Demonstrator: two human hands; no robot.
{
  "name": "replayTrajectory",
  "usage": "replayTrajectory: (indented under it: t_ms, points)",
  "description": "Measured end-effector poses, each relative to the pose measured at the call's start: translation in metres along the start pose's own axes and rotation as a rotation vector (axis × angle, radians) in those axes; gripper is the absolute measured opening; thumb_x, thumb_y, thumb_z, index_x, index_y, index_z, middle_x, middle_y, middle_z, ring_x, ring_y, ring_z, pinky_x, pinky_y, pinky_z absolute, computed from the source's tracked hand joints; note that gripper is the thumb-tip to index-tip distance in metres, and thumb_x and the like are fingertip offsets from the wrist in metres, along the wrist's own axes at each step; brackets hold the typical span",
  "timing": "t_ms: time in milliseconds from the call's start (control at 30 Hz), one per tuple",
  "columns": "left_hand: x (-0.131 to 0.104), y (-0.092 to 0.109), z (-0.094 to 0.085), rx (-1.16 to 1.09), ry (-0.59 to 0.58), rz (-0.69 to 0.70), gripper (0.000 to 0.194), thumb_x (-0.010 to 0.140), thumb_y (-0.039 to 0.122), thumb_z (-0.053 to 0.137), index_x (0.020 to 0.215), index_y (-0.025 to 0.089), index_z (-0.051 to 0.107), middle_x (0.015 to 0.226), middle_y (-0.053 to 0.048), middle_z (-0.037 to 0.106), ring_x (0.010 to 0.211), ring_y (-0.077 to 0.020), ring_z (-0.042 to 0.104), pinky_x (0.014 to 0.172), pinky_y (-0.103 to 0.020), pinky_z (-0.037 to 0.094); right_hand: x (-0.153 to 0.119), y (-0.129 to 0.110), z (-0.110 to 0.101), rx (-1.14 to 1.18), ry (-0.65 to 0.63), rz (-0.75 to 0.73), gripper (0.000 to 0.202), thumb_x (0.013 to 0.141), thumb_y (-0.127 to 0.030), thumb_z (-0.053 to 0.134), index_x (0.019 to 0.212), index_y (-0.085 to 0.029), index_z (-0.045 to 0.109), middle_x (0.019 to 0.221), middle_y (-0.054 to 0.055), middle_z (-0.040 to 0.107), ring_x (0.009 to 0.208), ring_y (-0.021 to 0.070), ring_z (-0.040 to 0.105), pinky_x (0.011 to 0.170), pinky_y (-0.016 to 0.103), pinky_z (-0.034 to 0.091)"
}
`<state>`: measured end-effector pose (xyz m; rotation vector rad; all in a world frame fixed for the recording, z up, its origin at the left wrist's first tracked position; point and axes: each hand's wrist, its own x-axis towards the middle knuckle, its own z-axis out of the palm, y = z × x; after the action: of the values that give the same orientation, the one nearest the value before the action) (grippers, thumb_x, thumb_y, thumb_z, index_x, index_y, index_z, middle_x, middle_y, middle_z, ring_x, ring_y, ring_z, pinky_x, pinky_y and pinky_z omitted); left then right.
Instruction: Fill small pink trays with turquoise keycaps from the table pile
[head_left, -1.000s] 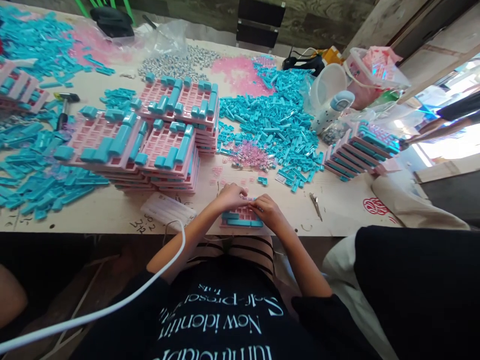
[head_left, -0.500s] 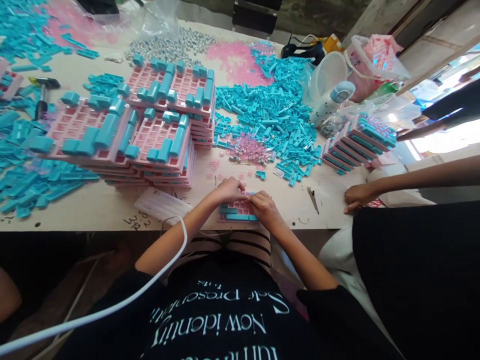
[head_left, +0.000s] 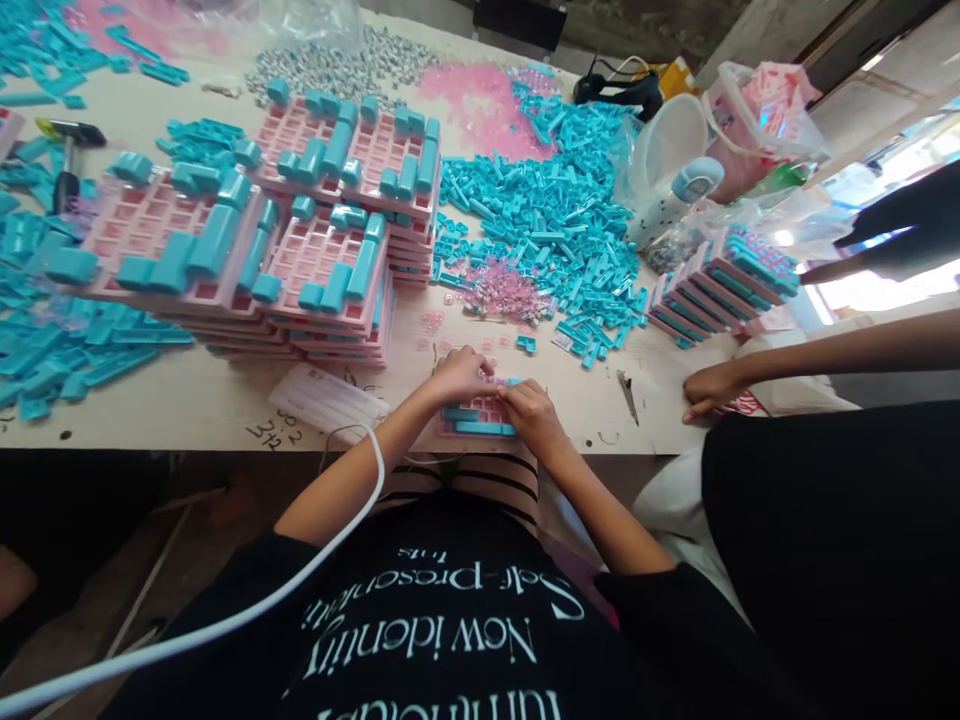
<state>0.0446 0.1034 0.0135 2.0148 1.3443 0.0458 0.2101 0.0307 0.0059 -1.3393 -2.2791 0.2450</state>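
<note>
Co-worker's hand (head_left: pixel 711 389), out of view in the earliest frame, now on the pale wooden table (head_left: pixel 660 385) at right. Pink gridded tray (head_left: pixel 490 429) with smooth turquoise bars: centre, just below mid-frame, at the table's near edge, beneath both hands as before. Left hand (head_left: pixel 463 376) and right hand (head_left: pixel 531 410): fingers bent, tips close together over its far side; cannot tell whether either grips a piece. Glossy, block-capped pink stacks (head_left: pixel 262 245) at left; angular turquoise pieces (head_left: pixel 559 215) heaped upper right of centre.

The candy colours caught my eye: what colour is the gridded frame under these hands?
The gridded frame is pink, with turquoise pieces on it; the head view shows it.
</note>
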Motion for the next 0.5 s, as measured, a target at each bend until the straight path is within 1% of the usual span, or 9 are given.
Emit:
replayTrajectory:
  t_ms: [200, 400, 500]
  points:
    - [-0.0011, -0.0017, 0.0017, 0.009, 0.020, 0.014, 0.046, 0.071, 0.056, 0.059, 0.102, 0.023, 0.065, 0.110, -0.009, 0.055, 0.109, -0.0282, 0.050, 0.092, -0.036, 0.039, 0.0030, -0.0037, -0.0002, -0.042, -0.065, -0.005, 0.031, 0.093, -0.018, 0.039, 0.072, -0.020, 0.061, 0.067, 0.007, 0.056, 0.072, 0.0208, 0.048, 0.068, 0.033, 0.042]
    - [0.0010, -0.0037, 0.0027, -0.002, 0.014, 0.024, 0.045, 0.070, 0.052, 0.061, 0.105, 0.023, 0.065, 0.111, -0.009, 0.056, 0.110, -0.0280, 0.050, 0.093, -0.035, 0.039, -0.0009, -0.0032, 0.0067, -0.017, -0.031, 0.052, 0.025, 0.092, -0.022, 0.043, 0.081, -0.019, 0.066, 0.069, 0.007, 0.059, 0.075, 0.0214, 0.050, 0.071, 0.035, 0.044]
    - [0.0019, -0.0030, 0.0036, -0.028, 0.026, 0.012, 0.046, 0.068, 0.051, 0.062, 0.103, 0.022, 0.066, 0.109, -0.009, 0.057, 0.108, -0.0282, 0.051, 0.094, -0.035, 0.039, -0.0017, -0.0007, 0.0064, 0.008, -0.011, 0.081, 0.023, 0.090, -0.023, 0.046, 0.082, -0.020, 0.068, 0.069, 0.007, 0.061, 0.074, 0.0203, 0.052, 0.071, 0.034, 0.045]
